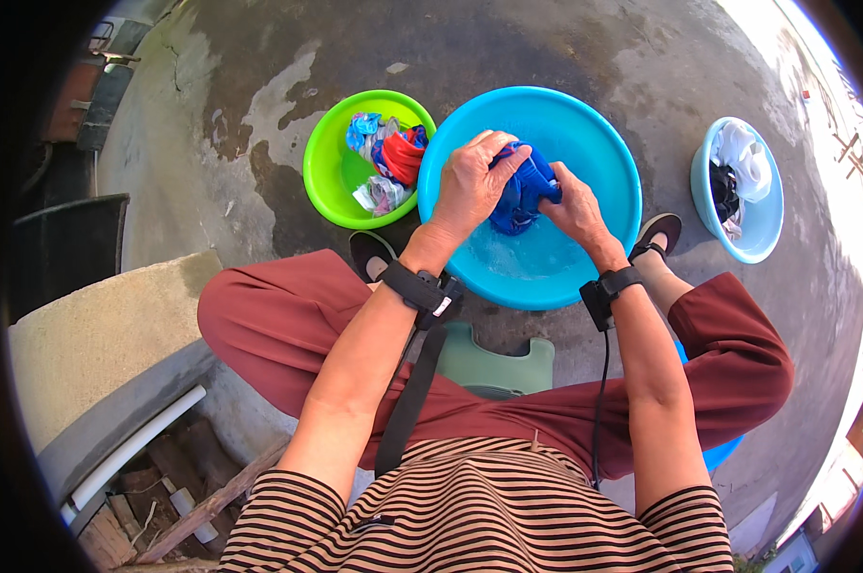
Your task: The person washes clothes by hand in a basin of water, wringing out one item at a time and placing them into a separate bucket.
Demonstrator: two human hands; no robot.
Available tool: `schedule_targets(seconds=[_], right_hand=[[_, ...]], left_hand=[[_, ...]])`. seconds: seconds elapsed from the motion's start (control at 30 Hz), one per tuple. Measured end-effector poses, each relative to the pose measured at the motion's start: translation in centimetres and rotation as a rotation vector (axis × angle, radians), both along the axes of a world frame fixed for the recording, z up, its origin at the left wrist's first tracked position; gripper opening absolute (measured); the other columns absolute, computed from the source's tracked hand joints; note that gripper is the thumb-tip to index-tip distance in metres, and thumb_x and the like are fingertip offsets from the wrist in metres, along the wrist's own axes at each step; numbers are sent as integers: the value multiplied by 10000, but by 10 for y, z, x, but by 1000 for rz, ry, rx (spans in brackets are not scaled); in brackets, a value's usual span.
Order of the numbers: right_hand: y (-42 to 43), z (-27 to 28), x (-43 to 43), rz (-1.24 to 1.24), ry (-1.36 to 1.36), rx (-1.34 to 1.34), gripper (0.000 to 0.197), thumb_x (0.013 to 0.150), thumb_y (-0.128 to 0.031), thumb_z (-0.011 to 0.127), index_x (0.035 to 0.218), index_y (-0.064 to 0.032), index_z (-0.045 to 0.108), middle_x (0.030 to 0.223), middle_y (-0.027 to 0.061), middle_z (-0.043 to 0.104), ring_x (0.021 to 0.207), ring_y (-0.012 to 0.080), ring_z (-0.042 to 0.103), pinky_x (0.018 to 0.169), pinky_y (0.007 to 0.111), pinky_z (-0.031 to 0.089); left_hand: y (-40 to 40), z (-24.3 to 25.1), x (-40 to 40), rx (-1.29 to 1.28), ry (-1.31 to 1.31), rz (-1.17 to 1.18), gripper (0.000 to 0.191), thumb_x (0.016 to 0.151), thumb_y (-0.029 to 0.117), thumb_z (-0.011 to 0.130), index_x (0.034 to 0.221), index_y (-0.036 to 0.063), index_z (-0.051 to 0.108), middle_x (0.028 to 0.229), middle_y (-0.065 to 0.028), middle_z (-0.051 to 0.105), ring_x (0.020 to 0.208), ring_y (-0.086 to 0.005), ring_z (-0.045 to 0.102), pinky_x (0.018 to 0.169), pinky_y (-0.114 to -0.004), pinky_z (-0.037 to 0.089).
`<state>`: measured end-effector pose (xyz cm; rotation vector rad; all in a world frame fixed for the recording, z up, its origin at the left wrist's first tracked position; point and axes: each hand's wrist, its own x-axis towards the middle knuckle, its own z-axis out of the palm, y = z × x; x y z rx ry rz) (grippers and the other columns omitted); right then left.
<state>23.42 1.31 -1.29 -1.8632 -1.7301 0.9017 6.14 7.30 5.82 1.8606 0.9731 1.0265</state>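
Note:
A bunched wet blue cloth with red and white parts is held over the large blue plastic basin, which has some water in its bottom. My left hand grips the cloth's upper left part, and my right hand pinches its right edge. The lower folds hang down towards the water; whether they touch it I cannot tell. Black straps with small devices circle both my wrists.
Left of the big basin stands a lime-green basin with red, blue and pale clothes. A light-blue basin at the right holds white and black clothes. A green plastic stool is between my legs. The concrete floor is partly wet.

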Motion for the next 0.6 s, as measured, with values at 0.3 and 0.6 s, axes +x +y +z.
schedule_targets(seconds=[0.3, 0.6], right_hand=[[-3, 34, 41, -161, 176, 27, 189, 700, -29, 608, 853, -13, 497, 688, 102, 518, 655, 175, 533, 611, 304, 432], [22, 87, 48, -313, 78, 362, 209, 664, -19, 623, 852, -31, 533, 794, 56, 538, 710, 152, 550, 643, 271, 450]], left_hand=[[27, 42, -9, 120, -61, 21, 195, 844, 198, 603, 872, 6, 585, 650, -2, 536, 605, -55, 480, 547, -198, 402], [52, 18, -22, 91, -63, 83, 228, 829, 185, 608, 995, 29, 603, 874, -107, 650, 773, -161, 626, 663, -256, 489]])
